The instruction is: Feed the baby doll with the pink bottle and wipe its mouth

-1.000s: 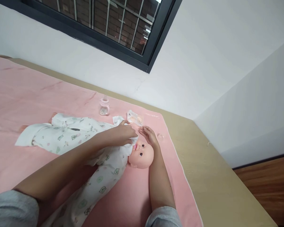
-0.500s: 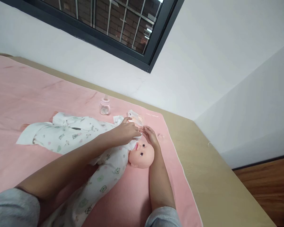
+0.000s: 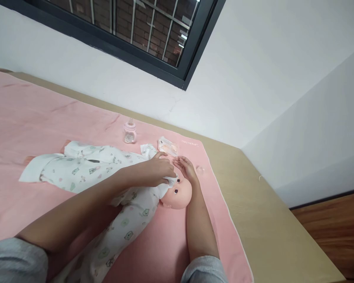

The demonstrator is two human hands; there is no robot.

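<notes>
A baby doll [image 3: 181, 193] in a white printed romper [image 3: 91, 167] lies on a pink blanket [image 3: 32, 118], head toward the right. My left hand [image 3: 157, 171] is closed on a white wipe [image 3: 169, 181] pressed against the doll's mouth and cheek. My right hand [image 3: 186, 168] lies open against the top of the doll's head, fingers stretched out. Both forearms reach in from the bottom of the view.
A small pink baby bottle [image 3: 129, 133] stands on the blanket beyond the doll. A packet of wipes [image 3: 167, 146] and a crumpled white piece [image 3: 148, 149] lie beside it. The blanket covers a beige table [image 3: 262, 220]; a white wall and a dark window are behind.
My left hand has slid the white wipe from the doll's neck up over its mouth and cheek. My right hand has stayed at the doll's head.
</notes>
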